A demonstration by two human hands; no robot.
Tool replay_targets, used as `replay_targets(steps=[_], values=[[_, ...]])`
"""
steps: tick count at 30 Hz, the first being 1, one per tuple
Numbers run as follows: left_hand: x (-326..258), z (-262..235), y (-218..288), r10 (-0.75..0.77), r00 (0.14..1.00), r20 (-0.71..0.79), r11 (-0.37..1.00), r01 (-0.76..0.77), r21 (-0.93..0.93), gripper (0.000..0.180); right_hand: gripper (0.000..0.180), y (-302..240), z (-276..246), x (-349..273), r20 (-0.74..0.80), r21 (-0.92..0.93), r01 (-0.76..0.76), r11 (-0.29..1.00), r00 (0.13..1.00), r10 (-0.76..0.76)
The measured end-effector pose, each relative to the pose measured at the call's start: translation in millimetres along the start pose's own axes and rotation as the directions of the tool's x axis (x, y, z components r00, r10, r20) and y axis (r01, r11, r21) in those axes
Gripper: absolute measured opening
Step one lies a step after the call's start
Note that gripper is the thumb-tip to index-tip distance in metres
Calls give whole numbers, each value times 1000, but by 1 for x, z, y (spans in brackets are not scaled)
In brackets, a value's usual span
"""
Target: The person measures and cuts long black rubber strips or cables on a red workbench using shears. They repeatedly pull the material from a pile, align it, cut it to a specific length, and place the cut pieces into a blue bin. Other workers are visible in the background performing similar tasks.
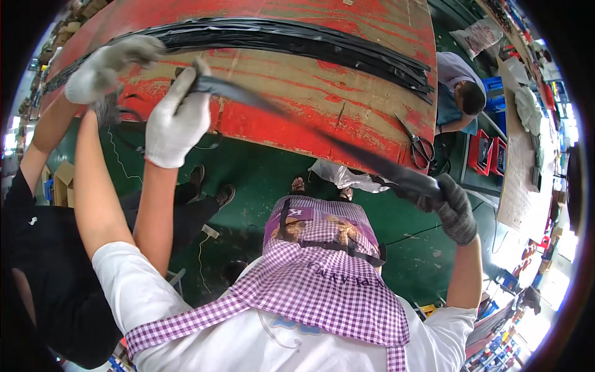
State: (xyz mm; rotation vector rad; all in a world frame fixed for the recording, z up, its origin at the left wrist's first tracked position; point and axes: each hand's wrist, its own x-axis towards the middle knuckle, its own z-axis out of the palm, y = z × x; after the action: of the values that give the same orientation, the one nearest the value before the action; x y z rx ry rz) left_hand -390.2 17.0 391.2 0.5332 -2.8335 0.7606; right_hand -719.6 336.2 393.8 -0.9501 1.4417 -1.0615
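At left, the wearer's left hand sits partly hidden beside a co-worker's white glove; its grip cannot be told. The co-worker's other hand pinches a black strip, stretched rightward across the tabletop, past scissors, to the wearer's right hand, closed around it.

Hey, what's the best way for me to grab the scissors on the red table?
I'd take the scissors by the looped handles, coming from the near right side: the handles lie toward that corner of the red table, while the blades point away and leftward. Your right hand is nearest, but it's holding the black strip.
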Motion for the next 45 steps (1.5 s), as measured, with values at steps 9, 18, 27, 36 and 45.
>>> replay_targets(steps=[9, 18, 27, 36, 45], values=[[-9, -63, -11, 267, 754, 600, 884, 57, -464, 37, 21, 4, 51, 86, 340, -506, 402, 763, 906, -252], [-12, -57, 236, 96, 912, 398, 37, -403, 914, 21, 24, 35, 77, 47, 524, -835, 549, 34, 812, -259], [66, -80, 247, -581, 422, 696, -772, -556, -307, 23, 58, 55, 28, 108, 682, 123, 318, 940, 661, -313], [18, -59, 183, -681, 187, 708, -684, -508, -524, 20, 33, 98, 3, 105, 770, -17, 42, 999, 638, -13], [67, -73, 127, -539, 694, 478, -788, -215, -576, 14, 34, 128, -98, 74, 766, -415, 106, 904, 576, 284]])
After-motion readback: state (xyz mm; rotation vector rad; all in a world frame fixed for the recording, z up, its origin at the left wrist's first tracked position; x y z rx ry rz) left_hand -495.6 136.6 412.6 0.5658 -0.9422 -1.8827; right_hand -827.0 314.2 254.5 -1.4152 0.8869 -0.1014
